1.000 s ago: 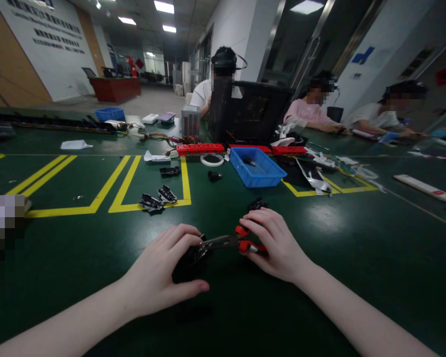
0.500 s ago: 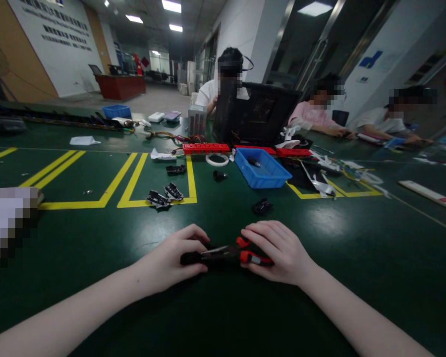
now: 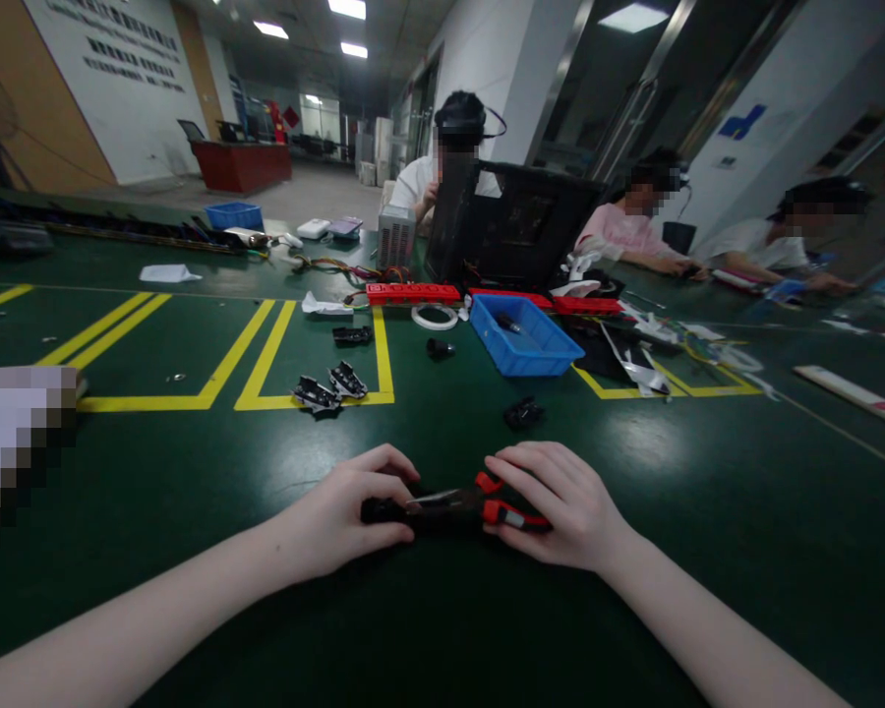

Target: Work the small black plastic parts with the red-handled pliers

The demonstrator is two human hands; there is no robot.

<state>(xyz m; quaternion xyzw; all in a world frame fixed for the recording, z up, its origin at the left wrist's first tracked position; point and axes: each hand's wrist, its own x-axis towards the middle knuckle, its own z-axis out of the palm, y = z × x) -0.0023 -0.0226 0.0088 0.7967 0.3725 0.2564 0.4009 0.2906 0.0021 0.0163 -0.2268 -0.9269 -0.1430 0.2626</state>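
My right hand point(image 3: 550, 501) is closed around the red-and-black handles of a pair of pliers point(image 3: 461, 503), whose long jaws point left. In my left hand point(image 3: 373, 501) is a small black part point(image 3: 384, 509), gripped between thumb and fingers; its exact kind is hard to make out. The jaw tips of the pliers reach that part near my left fingertips. Beyond my hands, a black part point(image 3: 523, 413) lies on the green table, and two black-and-silver parts point(image 3: 331, 389) lie further left.
A blue bin point(image 3: 527, 362) stands beyond my hands, with a black cone-shaped piece point(image 3: 441, 348) to its left. Behind are red power strips point(image 3: 413, 293), a white ring point(image 3: 435, 317) and a black computer case point(image 3: 523, 221). Several people sit across the table.
The pliers' jaws have shifted slightly relative to the black part. Both hands keep their grips; the whole view has moved a little.
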